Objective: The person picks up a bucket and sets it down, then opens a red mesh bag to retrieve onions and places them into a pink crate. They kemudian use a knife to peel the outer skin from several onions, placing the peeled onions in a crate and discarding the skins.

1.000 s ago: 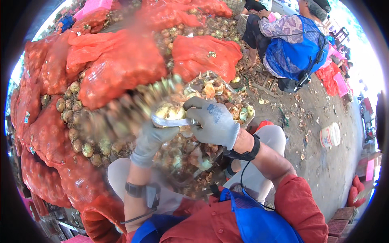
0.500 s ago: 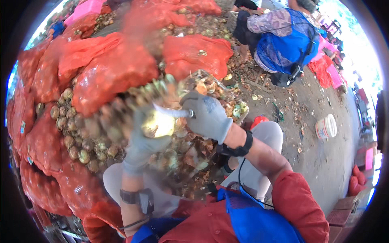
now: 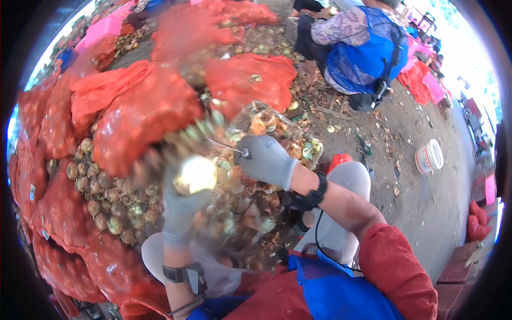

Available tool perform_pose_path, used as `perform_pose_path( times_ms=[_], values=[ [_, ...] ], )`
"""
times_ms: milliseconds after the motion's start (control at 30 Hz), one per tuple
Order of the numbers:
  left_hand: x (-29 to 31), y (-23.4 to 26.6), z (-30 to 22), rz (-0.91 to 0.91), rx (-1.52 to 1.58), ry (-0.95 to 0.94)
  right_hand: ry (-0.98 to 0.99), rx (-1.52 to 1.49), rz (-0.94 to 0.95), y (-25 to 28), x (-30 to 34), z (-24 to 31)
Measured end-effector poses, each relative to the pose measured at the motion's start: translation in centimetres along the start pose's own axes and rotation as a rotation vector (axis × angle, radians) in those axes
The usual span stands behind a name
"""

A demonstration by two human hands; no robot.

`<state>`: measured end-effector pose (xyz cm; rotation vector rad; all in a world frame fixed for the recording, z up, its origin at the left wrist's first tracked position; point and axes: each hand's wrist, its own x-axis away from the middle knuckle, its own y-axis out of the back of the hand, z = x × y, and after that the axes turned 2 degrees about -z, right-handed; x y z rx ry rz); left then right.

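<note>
My gloved left hand (image 3: 182, 205) is closed round a pale, peeled onion (image 3: 196, 175), whose bright surface faces up. To its right, my gloved right hand (image 3: 266, 161) grips a knife (image 3: 224, 144) by the handle. Its thin blade points left and away from me, apart from the onion. Under and beyond both hands lies a heap of onion skins and trimmings (image 3: 250, 208). Unpeeled onions (image 3: 106, 194) are piled left of my left hand. The far part of that pile is blurred.
Red mesh sacks of onions (image 3: 146, 120) stand at the left and far side. A person in a blue vest (image 3: 368, 50) sits at the far right. On the floor at right stands a white bucket (image 3: 429, 156). Pink crates (image 3: 106, 29) are at the far left.
My left hand has drawn the onion slightly left and nearer to me, away from the knife. The blade, earlier against the onion, now stands apart from it. The whole view has shifted a little.
</note>
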<state>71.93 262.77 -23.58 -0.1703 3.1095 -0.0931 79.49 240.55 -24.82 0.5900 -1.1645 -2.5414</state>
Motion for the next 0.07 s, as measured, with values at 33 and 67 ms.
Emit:
perform_pose_path(
  times_ms=[33, 67],
  values=[
    [-0.3, -0.4, -0.4, -0.027, 0.058, -0.014, -0.175, -0.138, 0.127, 1.1, 0.2, 1.5],
    [-0.7, -0.8, 0.0, -0.003, 0.229, -0.115, -0.271, -0.254, 0.233, 2.5, 0.5, 3.0]
  ],
)
